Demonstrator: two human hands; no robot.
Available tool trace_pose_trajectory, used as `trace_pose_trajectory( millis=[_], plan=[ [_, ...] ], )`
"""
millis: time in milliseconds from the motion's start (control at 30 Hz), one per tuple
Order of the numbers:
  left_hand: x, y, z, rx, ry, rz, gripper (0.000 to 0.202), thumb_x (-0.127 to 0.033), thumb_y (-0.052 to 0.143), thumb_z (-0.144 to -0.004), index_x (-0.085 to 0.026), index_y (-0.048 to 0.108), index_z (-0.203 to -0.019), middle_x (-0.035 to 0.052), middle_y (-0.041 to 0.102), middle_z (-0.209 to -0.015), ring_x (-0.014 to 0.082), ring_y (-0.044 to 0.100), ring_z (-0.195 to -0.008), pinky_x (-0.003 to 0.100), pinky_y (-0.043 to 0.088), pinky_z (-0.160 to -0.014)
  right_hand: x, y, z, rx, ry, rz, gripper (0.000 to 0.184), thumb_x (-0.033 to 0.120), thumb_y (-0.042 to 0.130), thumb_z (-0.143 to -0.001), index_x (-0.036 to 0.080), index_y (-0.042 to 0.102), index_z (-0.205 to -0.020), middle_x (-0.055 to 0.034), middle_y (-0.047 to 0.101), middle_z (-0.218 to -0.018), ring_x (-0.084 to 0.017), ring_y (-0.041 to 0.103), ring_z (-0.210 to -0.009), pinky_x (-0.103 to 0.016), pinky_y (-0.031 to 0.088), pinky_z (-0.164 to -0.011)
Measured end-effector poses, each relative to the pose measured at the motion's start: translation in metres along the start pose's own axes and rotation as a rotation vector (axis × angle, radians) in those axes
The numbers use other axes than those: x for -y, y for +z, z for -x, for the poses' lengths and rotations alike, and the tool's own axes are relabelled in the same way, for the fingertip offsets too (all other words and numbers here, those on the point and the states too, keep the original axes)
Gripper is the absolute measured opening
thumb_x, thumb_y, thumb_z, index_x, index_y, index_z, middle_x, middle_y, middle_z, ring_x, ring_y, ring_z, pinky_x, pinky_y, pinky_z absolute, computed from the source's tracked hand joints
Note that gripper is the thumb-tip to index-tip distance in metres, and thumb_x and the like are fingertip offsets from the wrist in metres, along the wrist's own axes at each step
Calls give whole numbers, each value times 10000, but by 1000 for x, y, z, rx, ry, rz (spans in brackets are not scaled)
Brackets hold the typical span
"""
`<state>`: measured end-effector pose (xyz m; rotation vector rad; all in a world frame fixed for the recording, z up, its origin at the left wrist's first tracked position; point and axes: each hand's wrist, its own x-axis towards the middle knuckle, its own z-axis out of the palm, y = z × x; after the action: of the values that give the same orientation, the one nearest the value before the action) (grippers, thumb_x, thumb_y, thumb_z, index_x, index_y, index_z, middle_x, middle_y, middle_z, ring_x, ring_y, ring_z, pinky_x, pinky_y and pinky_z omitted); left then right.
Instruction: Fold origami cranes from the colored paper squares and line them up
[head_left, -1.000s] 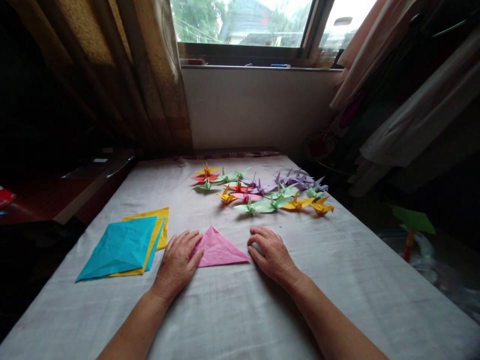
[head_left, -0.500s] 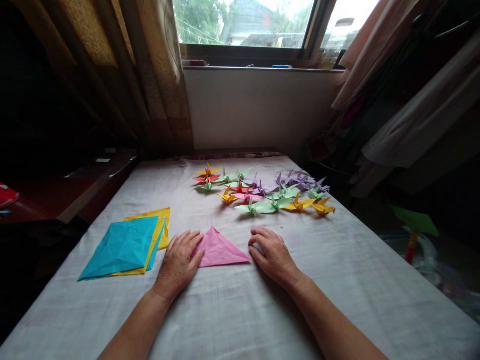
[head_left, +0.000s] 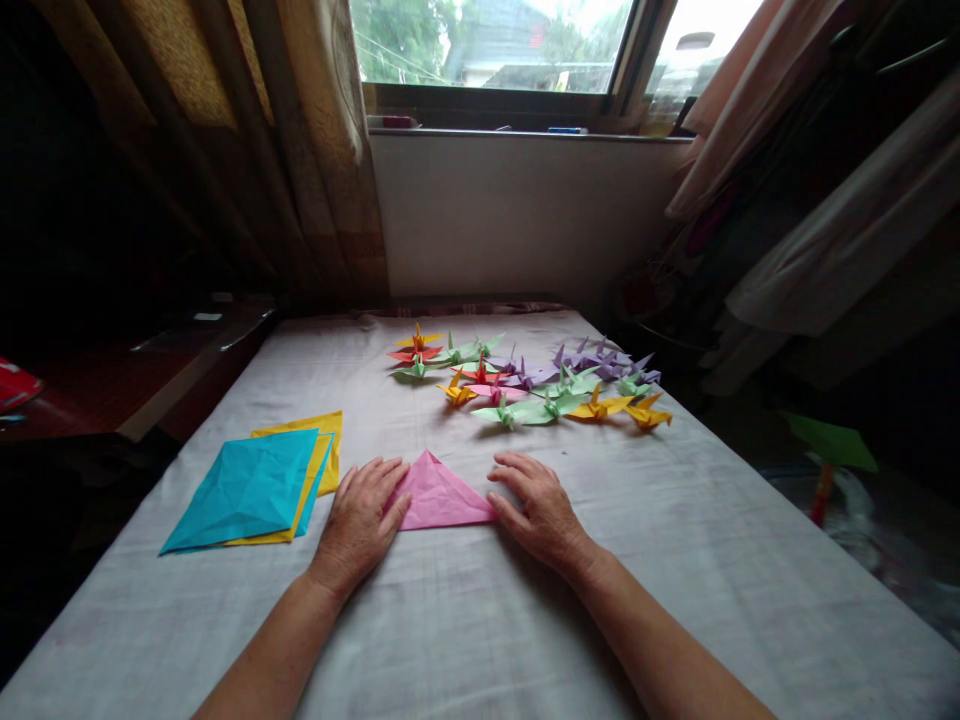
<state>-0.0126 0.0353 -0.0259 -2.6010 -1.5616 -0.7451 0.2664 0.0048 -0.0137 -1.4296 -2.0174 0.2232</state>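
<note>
A sheet of pink origami paper, folded into a triangle with creases across it, lies flat in front of me, its peak pointing away. My left hand rests flat over its left corner, fingers stretched out and covering that corner. At the opposite end is my right hand, fingers curved and apart, with the thumb at the tip of the right corner. Whether that thumb presses on the paper I cannot tell.
Left of my hands lies a stack of blue folded paper and yellow paper. Farther back stand several folded paper cranes, among them a purple crane and a yellow crane. A white cloth covers the table.
My right hand has shifted slightly left, bringing its thumb to the right corner of the pink paper, and its fingers have spread a little. The left hand stays in place.
</note>
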Motion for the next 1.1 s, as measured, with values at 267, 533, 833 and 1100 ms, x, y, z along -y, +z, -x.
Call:
trace_pose_trajectory(
  millis=[267,533,833,1100],
  plan=[
    [1,0,0,7,3,-1,367,-355,473,-947,-216,627,-1250,98,658,-1279,297,574,-1205,557,399,-1060,14,-3,1,186,-103,4,321,320,729,-776,237,684,-1083,-115,616,-1303,-315,491,-1287,-503,383,-1039],
    [-9,-11,2,37,103,-24,575,-507,594,-873,-218,534,-1367,139,568,-1396,324,515,-1287,569,338,-1109,15,-3,0,173,-101,26,255,303,703,-811,260,702,-1063,-87,641,-1268,-297,531,-1245,-474,408,-1020],
    [-15,-29,-1,111,305,-22,281,-416,587,-918,-256,685,-1126,68,719,-1173,264,648,-1115,536,349,-1109,11,-1,0,129,-140,30,209,317,670,-852,261,712,-1049,-87,672,-1214,-282,578,-1186,-457,440,-984],
    [-29,-33,-4,-11,334,-17,312,-331,429,-1000,-223,722,-1006,61,760,-992,184,714,-881,334,559,-854,8,2,1,65,-175,16,282,336,666,-855,252,679,-1123,-112,675,-1222,-275,597,-1162,-450,461,-964]
  ],
)
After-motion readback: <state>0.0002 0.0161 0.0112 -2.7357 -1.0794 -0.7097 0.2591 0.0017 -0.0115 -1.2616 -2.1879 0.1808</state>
